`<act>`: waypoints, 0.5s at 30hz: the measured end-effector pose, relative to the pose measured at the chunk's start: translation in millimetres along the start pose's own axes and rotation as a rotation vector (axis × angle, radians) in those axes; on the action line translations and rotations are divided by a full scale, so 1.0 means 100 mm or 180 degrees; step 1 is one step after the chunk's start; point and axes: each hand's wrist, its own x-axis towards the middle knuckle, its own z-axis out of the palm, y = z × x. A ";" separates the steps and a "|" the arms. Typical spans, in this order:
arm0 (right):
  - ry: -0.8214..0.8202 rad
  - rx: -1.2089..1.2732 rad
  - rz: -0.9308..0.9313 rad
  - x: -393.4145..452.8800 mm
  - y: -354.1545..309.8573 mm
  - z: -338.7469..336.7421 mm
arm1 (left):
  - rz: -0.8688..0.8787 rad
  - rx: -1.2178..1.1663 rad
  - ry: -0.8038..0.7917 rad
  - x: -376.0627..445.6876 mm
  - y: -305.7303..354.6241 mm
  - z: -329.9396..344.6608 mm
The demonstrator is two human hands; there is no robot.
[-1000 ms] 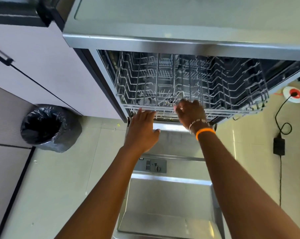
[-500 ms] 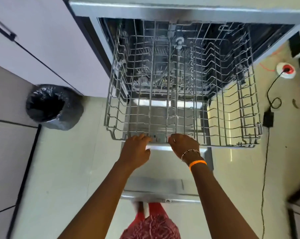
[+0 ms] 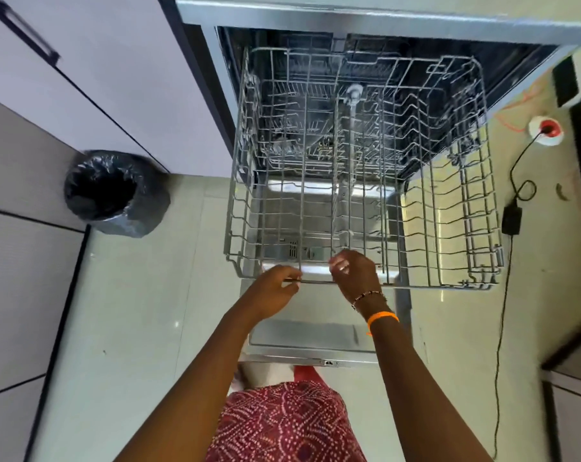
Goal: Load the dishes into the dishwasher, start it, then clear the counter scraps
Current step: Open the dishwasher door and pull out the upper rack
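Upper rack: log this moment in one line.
upper rack: pulled out, no dishes | left hand: grip on front wire | right hand: grip on front wire

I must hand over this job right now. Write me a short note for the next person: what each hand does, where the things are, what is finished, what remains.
Left hand: fingers curled round the front bar of the upper rack.
Right hand: at the same front bar, fingers curled on the wire.
Upper rack: pulled out over the open dishwasher door; no dishes in it.
Lower rack: inside the tub; contents too dim to tell.
Trash bin: on the floor to the left, with a black liner.
Done: door open, rack out.
Left: load the dishes (none in view), push the rack in, shut the door, start it, clear the counter scraps.
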 end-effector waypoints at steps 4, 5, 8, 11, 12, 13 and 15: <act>-0.0332 0.0225 -0.0327 -0.15 -0.58 0.26 | -0.0219 -0.0660 0.0518 -0.23 -0.09 -0.34; -0.0407 0.0231 -0.0388 -0.19 -0.73 0.34 | -0.0280 -0.0811 0.0688 -0.29 -0.13 -0.44; -0.0514 0.0398 -0.0530 -0.32 -1.30 0.63 | -0.0313 -0.1102 0.1118 -0.57 -0.31 -0.89; -0.0440 0.0520 -0.0711 -0.42 -1.91 0.91 | -0.0151 -0.1376 0.1370 -0.81 -0.45 -1.42; -0.0451 0.0588 -0.0738 -0.46 -2.11 1.01 | -0.0099 -0.1477 0.1418 -0.89 -0.50 -1.61; -0.0470 0.0651 -0.0737 -0.49 -2.32 1.11 | -0.0053 -0.1554 0.1480 -0.95 -0.56 -1.81; -0.0458 0.0792 -0.0707 -0.53 -2.71 1.28 | 0.0020 -0.1593 0.1556 -1.06 -0.64 -2.19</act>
